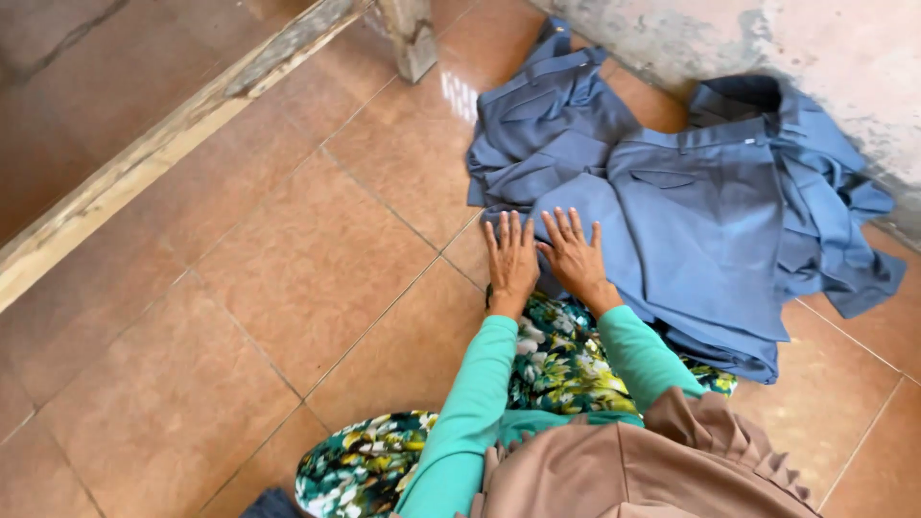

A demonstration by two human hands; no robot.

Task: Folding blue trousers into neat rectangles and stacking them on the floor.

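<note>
Brown cloth point(624, 470): lying nearest the camera at the bottom edge, a pleated brown fabric hanging over the person's front and hiding where the two sleeves begin.
Sleeves: two turquoise sleeves point(470, 403) are reaching forward from under the brown cloth, each one ending at a wrist.
Floral garment point(561, 360): a green, white and yellow flowered cloth is covering the person's lap, showing between the sleeves and spreading out to the lower left.
Left hand point(510, 257): lying palm down with the fingers straight and close together, holding nothing; the fingertips are pressing on the near edge of the blue trousers, while the heel is sitting just above the flowered cloth.
Right hand point(574, 254): lying flat beside the left hand, nearly touching it, fingers slightly fanned and gripping nothing; it is resting fully on the blue fabric.
Blue trousers point(691, 230): spreading over the floor right ahead of the hands, waistband and a back pocket facing up, the near edge overlapping the flowered cloth.
Second blue garment point(542, 120): lying crumpled behind the trousers on the left, touching them, with more blue folds bunching at the right against the wall.
Floor point(288, 278): glossy reddish-brown tiles are carrying everything.
Wall point(825, 48): a stained pale wall is running behind the clothes.
Wooden beam point(144, 163): crossing the upper left on a slant, well apart from the hands.
</note>
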